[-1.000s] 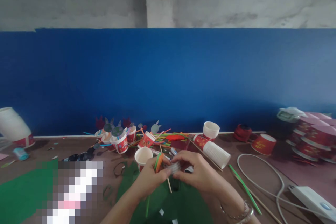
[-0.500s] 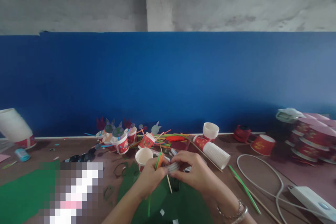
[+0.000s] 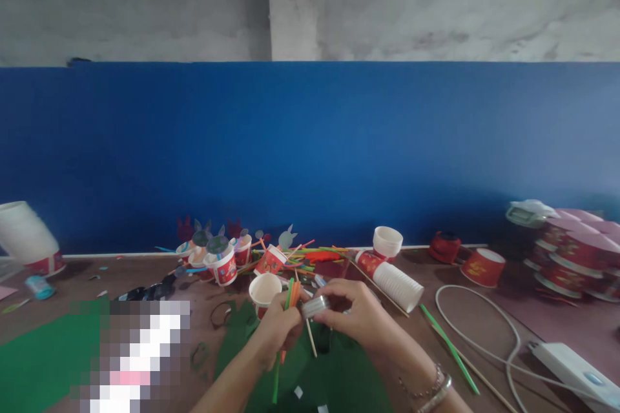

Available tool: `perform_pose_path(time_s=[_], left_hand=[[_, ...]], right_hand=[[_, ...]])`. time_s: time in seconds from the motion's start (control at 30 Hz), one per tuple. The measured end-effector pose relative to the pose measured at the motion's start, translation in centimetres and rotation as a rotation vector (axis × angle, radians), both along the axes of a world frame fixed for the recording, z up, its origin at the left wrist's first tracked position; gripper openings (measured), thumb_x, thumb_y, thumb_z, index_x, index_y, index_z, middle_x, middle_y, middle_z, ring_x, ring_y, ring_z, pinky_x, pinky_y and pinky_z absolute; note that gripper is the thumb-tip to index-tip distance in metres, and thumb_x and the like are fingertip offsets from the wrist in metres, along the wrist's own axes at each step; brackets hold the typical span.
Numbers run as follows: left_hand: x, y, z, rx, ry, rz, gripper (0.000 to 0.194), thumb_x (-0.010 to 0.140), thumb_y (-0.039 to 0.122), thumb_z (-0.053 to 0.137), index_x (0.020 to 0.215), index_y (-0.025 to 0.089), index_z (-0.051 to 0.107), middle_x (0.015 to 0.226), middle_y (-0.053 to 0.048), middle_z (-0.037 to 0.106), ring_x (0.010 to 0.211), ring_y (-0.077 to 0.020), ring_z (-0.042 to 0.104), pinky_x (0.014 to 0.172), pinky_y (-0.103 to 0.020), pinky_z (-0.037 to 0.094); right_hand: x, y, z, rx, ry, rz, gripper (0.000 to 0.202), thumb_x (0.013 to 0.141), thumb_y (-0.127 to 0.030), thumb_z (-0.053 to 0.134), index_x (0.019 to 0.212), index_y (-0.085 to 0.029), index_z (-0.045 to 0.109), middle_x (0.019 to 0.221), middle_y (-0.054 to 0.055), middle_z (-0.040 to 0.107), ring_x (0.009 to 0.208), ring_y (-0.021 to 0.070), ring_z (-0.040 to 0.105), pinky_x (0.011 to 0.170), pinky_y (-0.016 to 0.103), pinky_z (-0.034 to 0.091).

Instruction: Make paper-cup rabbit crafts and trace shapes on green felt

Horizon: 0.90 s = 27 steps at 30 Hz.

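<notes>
I see the left hand (image 3: 278,330) with fingers closed round slim green and orange sticks (image 3: 294,295), material unclear to me, and the right hand (image 3: 356,310) pinching a round, shiny, silvery roll (image 3: 316,306) just beside them, over a dark green flat sheet (image 3: 349,384); I'd hold the sticks snugly together and grip the roll by its edges

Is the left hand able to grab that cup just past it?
Probably, but awkwardly: the left hand holds green and orange strips, though the cup stands just beyond it, its rim mostly uncovered.
</notes>
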State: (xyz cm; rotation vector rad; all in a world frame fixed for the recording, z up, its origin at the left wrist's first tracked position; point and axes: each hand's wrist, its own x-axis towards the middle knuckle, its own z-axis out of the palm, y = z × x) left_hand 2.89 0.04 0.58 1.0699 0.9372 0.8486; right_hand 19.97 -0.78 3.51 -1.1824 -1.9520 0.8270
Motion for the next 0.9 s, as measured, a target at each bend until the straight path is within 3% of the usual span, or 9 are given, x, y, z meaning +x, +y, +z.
perform_pose_path(time_s=[0.2, 0.4, 0.73, 0.9], left_hand=[[-0.5, -0.2, 0.6, 0.073, -0.001, -0.047, 0.024, 0.063, 0.036, 0.064, 0.072, 0.019, 0.051, 0.034, 0.013, 0.028, 0.030, -0.0020, 0.017, 0.032, -0.016, 0.011], [-0.1, -0.2, 0.5, 0.090, 0.038, -0.039, 0.029, 0.062, 0.040, 0.065, 0.075, 0.021, 0.048, 0.033, 0.014, 0.028, 0.029, -0.0033, 0.017, 0.031, -0.017, 0.012], [0.5, 0.0, -0.7, 0.122, 0.100, 0.033, 0.010, 0.062, 0.027, 0.054, 0.067, 0.020, 0.049, 0.032, 0.012, 0.027, 0.029, -0.0045, 0.020, 0.031, -0.017, 0.014], [0.6, 0.0, -0.8, 0.106, 0.070, 0.058, 0.010, 0.059, 0.026, 0.052, 0.067, 0.020, 0.049, 0.032, 0.013, 0.026, 0.029, -0.0045, 0.019, 0.031, -0.016, 0.015]], right_hand=[[0.2, -0.1, 0.5, -0.026, 0.037, 0.023, 0.024, 0.071, -0.031, 0.071, 0.090, -0.018, 0.071, 0.079, 0.003, 0.063, 0.068, 0.0140, 0.054, 0.059, 0.023, 0.041], [0.1, -0.2, 0.6, 0.016, 0.009, 0.019, 0.020, 0.071, -0.028, 0.070, 0.089, -0.019, 0.071, 0.076, 0.001, 0.062, 0.065, 0.0130, 0.053, 0.057, 0.022, 0.040], [-0.4, -0.6, 0.6, 0.136, -0.100, -0.017, 0.014, 0.070, -0.026, 0.071, 0.082, -0.020, 0.071, 0.073, 0.001, 0.061, 0.066, 0.0137, 0.054, 0.058, 0.023, 0.040], [-0.4, -0.5, 0.3, 0.122, -0.077, -0.028, 0.015, 0.069, -0.026, 0.072, 0.082, -0.021, 0.071, 0.074, 0.000, 0.061, 0.067, 0.0136, 0.056, 0.059, 0.023, 0.040]])
